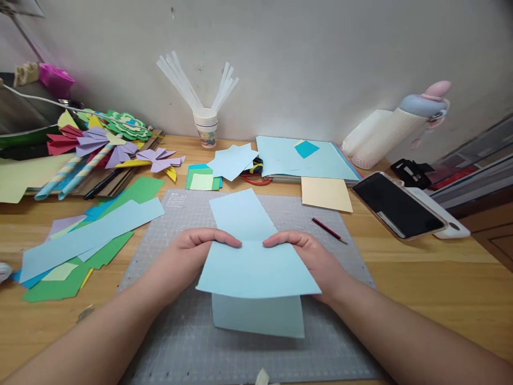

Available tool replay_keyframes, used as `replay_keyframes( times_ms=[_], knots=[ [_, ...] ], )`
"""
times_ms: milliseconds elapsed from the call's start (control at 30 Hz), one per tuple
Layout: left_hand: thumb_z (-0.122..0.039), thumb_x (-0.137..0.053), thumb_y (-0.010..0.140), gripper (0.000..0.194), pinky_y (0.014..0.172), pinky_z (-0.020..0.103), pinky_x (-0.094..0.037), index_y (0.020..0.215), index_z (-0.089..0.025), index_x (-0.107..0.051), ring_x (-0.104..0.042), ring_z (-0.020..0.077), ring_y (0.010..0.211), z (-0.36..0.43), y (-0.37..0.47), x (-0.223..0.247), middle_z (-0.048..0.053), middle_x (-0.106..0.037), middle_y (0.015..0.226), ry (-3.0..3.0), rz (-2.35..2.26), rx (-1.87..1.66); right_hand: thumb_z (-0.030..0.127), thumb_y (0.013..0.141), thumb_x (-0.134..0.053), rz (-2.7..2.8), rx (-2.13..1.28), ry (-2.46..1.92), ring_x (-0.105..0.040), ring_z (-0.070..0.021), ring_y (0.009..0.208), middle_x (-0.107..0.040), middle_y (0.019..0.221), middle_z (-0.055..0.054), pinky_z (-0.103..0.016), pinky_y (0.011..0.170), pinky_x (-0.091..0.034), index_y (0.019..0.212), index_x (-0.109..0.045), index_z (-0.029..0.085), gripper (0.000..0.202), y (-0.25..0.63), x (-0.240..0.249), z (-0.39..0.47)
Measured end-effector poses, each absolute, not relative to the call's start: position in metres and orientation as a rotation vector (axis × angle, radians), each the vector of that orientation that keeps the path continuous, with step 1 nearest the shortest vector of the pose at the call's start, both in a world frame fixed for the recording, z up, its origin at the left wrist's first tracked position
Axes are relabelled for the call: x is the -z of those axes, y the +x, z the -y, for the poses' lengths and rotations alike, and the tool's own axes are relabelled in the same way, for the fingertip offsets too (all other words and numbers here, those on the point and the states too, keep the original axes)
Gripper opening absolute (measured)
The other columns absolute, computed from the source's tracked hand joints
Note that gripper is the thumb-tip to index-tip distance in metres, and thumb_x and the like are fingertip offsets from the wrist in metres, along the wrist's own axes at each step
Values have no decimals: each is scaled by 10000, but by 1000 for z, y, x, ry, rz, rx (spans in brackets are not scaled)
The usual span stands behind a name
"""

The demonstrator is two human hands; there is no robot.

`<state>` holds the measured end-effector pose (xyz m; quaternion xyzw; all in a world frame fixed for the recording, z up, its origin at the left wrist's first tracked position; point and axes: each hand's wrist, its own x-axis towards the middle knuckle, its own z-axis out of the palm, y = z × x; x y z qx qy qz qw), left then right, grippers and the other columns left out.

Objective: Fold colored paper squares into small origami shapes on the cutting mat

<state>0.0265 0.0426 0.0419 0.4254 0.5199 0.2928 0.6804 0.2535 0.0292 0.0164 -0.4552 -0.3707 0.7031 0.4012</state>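
A light blue sheet of paper, with folds across it, is held up between both hands over the grey cutting mat. My left hand grips its left edge, thumb lying on top and fingers hidden underneath. On the opposite edge my right hand pinches it the same way. One part of the paper stretches away from me past the thumbs, and another hangs below the near edge. To the right of my right hand, a dark red pencil lies on the mat.
Coloured paper strips lie at left, below paper flowers. Paper cups with white strips stand by the wall. A paper stack, a beige sheet, a phone and a bottle are behind and right.
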Motion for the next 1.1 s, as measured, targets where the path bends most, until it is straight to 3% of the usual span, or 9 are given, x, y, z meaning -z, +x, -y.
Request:
replay_keyframes(
  times_ms=[100,233,367,467,600,833,933,1033,1100],
  knots=[
    [-348,-592,722,188,516,267,-448,808,-218,-698,-591,173,571,-41,25,-46,0,-642,632,898,-1121,-674,323,718,-735,994,-1727,-1125,-594,-128,570,-705,685,1,-256,547,-443,711,-768,235,94,255,-17,-29],
    [-511,-640,776,387,593,310,-511,1076,-268,-598,-645,197,694,-38,25,-48,4,-665,853,876,-1111,-624,248,745,-695,1125,-1659,-1084,-623,-144,669,-740,789,-9,-259,593,-453,719,-788,261,97,258,-14,-23],
    [-419,-759,735,437,596,262,-499,1091,-262,-560,-635,159,710,-34,27,-47,-10,-615,941,1057,-1171,-527,213,754,-638,1187,-1596,-1034,-645,-172,773,-750,901,-25,-276,658,-475,856,-784,259,184,262,-16,-21],
    [-406,-695,787,352,584,248,-484,1088,-269,-578,-614,161,726,-28,28,-47,-10,-603,890,1351,-1257,-591,347,841,-541,1115,-1623,-1065,-653,-188,740,-745,901,-58,-290,618,-479,1016,-711,227,272,263,-26,-24],
    [-329,-624,837,295,620,230,-505,1130,-309,-595,-630,157,757,-14,30,-52,-13,-657,846,1819,-1267,-683,378,847,-592,1453,-1442,-1271,-636,-175,749,-711,808,-34,-282,658,-483,905,-672,202,202,258,-49,-23],
    [-195,-614,830,379,382,94,-395,1156,-382,-565,-636,91,675,2,35,-63,-65,-675,818,1999,-1177,-841,237,845,-614,1898,-1207,-1299,-599,-114,682,-688,745,30,-221,617,-449,808,-674,211,75,247,-77,-7],
    [-196,-666,779,320,582,149,-511,1066,-327,-610,-623,100,700,0,37,-64,-65,-678,790,1939,-1190,-920,206,855,-602,1944,-1155,-1260,-589,-98,651,-681,721,42,-209,596,-438,784,-668,208,98,245,-77,-2],
    [-225,-662,796,27,654,207,-510,799,-252,-663,-628,121,702,-4,39,-64,-34,-697,754,1899,-1156,-844,196,858,-607,1977,-1085,-1203,-598,-88,661,-686,738,46,-203,618,-441,793,-671,207,92,244,-75,-1],
    [-243,-637,821,127,640,228,-496,696,-228,-656,-637,136,697,-5,39,-63,-15,-697,729,1855,-1148,-797,198,861,-604,1984,-1052,-1196,-591,-83,651,-678,730,48,-201,611,-437,790,-667,207,95,244,-74,-2]
  ],
)
